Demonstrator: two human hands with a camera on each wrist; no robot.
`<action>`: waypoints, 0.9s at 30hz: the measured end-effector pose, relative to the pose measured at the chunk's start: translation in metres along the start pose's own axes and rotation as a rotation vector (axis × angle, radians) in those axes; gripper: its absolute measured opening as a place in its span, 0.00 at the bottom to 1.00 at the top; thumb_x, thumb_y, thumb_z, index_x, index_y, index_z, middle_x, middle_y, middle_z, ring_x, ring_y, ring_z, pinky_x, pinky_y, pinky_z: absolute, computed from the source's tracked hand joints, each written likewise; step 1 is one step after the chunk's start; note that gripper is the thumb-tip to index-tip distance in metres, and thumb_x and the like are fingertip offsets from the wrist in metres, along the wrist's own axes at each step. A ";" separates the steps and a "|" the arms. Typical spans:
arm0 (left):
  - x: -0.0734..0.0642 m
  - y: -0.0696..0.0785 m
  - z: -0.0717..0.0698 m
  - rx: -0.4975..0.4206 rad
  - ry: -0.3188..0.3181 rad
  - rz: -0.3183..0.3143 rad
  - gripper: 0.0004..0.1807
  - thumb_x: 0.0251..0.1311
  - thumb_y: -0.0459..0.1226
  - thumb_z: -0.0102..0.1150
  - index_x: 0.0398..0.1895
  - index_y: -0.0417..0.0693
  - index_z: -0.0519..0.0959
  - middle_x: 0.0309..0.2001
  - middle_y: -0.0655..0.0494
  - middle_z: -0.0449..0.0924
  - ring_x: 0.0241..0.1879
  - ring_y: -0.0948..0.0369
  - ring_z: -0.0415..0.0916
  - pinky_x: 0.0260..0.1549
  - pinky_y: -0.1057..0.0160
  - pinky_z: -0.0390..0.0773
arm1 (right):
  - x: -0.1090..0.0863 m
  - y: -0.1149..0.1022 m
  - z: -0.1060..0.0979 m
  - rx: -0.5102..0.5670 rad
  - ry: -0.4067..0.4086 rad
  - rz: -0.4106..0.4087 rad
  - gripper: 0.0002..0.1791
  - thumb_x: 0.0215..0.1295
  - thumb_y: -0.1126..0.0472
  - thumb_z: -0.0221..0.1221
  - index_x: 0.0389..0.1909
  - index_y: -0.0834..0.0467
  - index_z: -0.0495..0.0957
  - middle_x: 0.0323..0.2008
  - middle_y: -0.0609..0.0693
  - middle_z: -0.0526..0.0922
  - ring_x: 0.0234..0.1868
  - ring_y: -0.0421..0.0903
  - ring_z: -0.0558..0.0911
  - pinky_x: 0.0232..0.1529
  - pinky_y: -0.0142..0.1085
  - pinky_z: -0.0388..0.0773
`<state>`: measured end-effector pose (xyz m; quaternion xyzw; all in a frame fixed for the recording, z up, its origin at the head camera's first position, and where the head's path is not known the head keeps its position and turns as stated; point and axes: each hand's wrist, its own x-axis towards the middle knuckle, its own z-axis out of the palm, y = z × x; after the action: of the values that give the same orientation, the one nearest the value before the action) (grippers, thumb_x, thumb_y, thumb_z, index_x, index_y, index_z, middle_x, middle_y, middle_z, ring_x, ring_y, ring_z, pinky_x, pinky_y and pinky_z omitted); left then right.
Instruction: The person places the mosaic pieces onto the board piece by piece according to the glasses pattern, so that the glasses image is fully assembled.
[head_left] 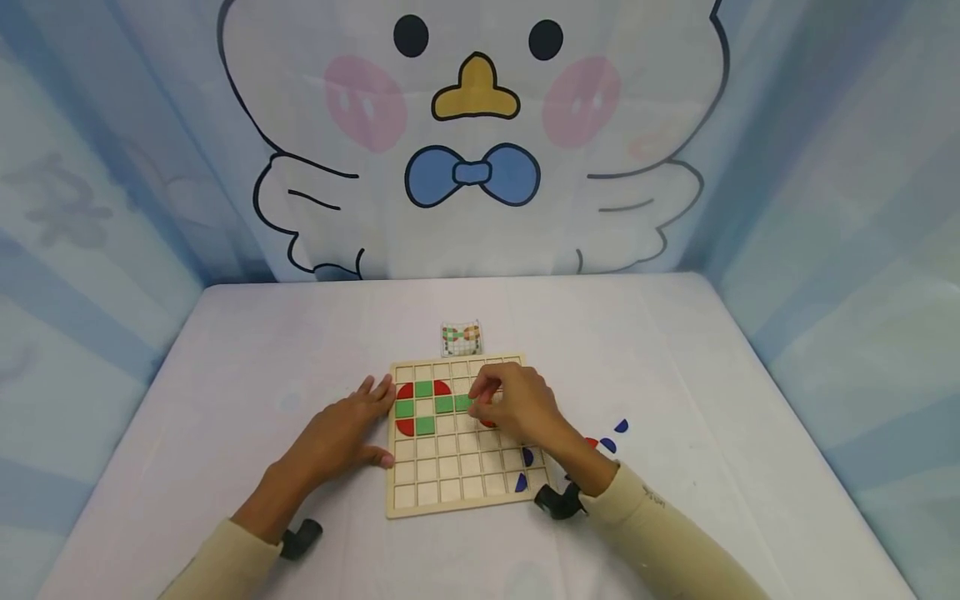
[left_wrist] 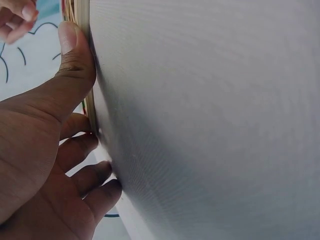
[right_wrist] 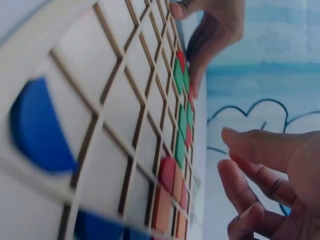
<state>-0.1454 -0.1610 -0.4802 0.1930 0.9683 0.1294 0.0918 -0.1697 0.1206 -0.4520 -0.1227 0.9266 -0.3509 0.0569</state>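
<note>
A wooden grid board (head_left: 448, 504) lies on the table. Green squares (head_left: 424, 426) and red rounded pieces (head_left: 405, 427) fill cells in its upper left. My left hand (head_left: 345, 433) rests at the left edge, its thumb and a fingertip touching the rim, fingers extended. Over the upper right of the board hovers my right hand (head_left: 521, 404), fingers loosely bent. The right wrist view shows a gap between its thumb and index finger, with no piece visible there. Orange pieces (right_wrist: 162, 209) sit in cells which the right hand mostly hides in the head view.
A small pattern card (head_left: 461, 338) stands or lies just behind the board. Blue rounded pieces (head_left: 521, 482) lie on the board's lower right. More blue pieces (head_left: 622, 426) and a red piece (head_left: 592, 442) are on the table to the right, partly behind my right forearm.
</note>
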 end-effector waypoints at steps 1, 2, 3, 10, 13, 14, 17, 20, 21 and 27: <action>-0.001 0.000 -0.001 0.001 0.004 0.002 0.62 0.46 0.53 0.83 0.83 0.44 0.62 0.84 0.45 0.58 0.83 0.39 0.55 0.71 0.35 0.72 | -0.002 0.003 -0.004 -0.007 0.007 0.013 0.09 0.59 0.57 0.78 0.31 0.46 0.86 0.27 0.39 0.83 0.32 0.41 0.79 0.30 0.37 0.72; -0.001 0.000 -0.001 0.001 0.006 0.003 0.62 0.46 0.53 0.83 0.83 0.43 0.62 0.84 0.45 0.58 0.83 0.39 0.55 0.71 0.35 0.72 | -0.005 0.005 -0.009 -0.015 0.017 0.032 0.09 0.59 0.57 0.78 0.31 0.47 0.85 0.27 0.39 0.83 0.33 0.42 0.79 0.30 0.37 0.72; -0.001 0.000 -0.001 -0.003 0.006 0.002 0.62 0.46 0.53 0.83 0.83 0.44 0.61 0.84 0.46 0.58 0.83 0.40 0.55 0.71 0.35 0.72 | -0.007 0.008 -0.013 -0.020 0.026 0.055 0.09 0.60 0.57 0.78 0.31 0.47 0.85 0.28 0.40 0.83 0.32 0.43 0.78 0.30 0.38 0.71; -0.002 0.000 -0.002 0.001 0.009 0.001 0.61 0.46 0.53 0.83 0.83 0.44 0.62 0.84 0.45 0.58 0.83 0.39 0.55 0.71 0.35 0.72 | -0.024 0.034 -0.041 -0.046 0.061 0.165 0.06 0.62 0.57 0.76 0.35 0.48 0.86 0.30 0.45 0.82 0.31 0.47 0.75 0.26 0.36 0.72; -0.002 0.001 -0.003 0.009 0.003 -0.008 0.61 0.47 0.53 0.83 0.83 0.44 0.61 0.84 0.46 0.57 0.83 0.40 0.55 0.72 0.35 0.72 | -0.033 0.044 -0.052 -0.063 0.071 0.202 0.05 0.63 0.57 0.75 0.36 0.49 0.87 0.30 0.46 0.82 0.28 0.48 0.76 0.23 0.35 0.74; -0.002 0.001 -0.003 0.011 0.000 -0.011 0.61 0.47 0.53 0.83 0.83 0.44 0.61 0.84 0.46 0.57 0.83 0.40 0.55 0.72 0.35 0.72 | -0.035 0.047 -0.055 -0.064 0.070 0.214 0.05 0.64 0.58 0.74 0.37 0.50 0.87 0.30 0.47 0.82 0.27 0.48 0.76 0.22 0.35 0.74; -0.002 0.001 -0.004 0.013 -0.002 -0.009 0.61 0.47 0.53 0.83 0.83 0.44 0.61 0.84 0.46 0.57 0.83 0.40 0.55 0.72 0.35 0.72 | -0.044 0.060 -0.063 -0.066 0.062 0.238 0.05 0.64 0.59 0.73 0.38 0.52 0.88 0.30 0.48 0.82 0.23 0.48 0.76 0.20 0.35 0.74; -0.002 0.001 -0.003 0.013 -0.003 -0.006 0.61 0.47 0.53 0.82 0.83 0.44 0.61 0.84 0.45 0.58 0.83 0.40 0.55 0.72 0.35 0.72 | -0.052 0.071 -0.070 -0.074 0.049 0.258 0.05 0.64 0.60 0.73 0.39 0.53 0.89 0.30 0.48 0.82 0.24 0.47 0.75 0.22 0.35 0.72; -0.002 0.001 -0.003 0.015 -0.002 -0.005 0.61 0.47 0.53 0.82 0.83 0.44 0.61 0.84 0.45 0.58 0.83 0.40 0.55 0.71 0.35 0.72 | -0.054 0.075 -0.071 -0.079 0.044 0.263 0.05 0.64 0.60 0.73 0.39 0.53 0.89 0.30 0.48 0.82 0.25 0.47 0.75 0.22 0.35 0.72; -0.003 0.001 -0.003 0.022 0.007 -0.002 0.61 0.47 0.54 0.82 0.83 0.43 0.61 0.83 0.45 0.59 0.83 0.40 0.56 0.71 0.35 0.72 | -0.067 0.089 -0.073 -0.117 0.013 0.280 0.09 0.59 0.60 0.78 0.39 0.50 0.90 0.32 0.46 0.83 0.33 0.47 0.76 0.30 0.37 0.72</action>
<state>-0.1436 -0.1623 -0.4766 0.1923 0.9702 0.1195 0.0867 -0.1355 0.2496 -0.4554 0.0068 0.9538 -0.2859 0.0922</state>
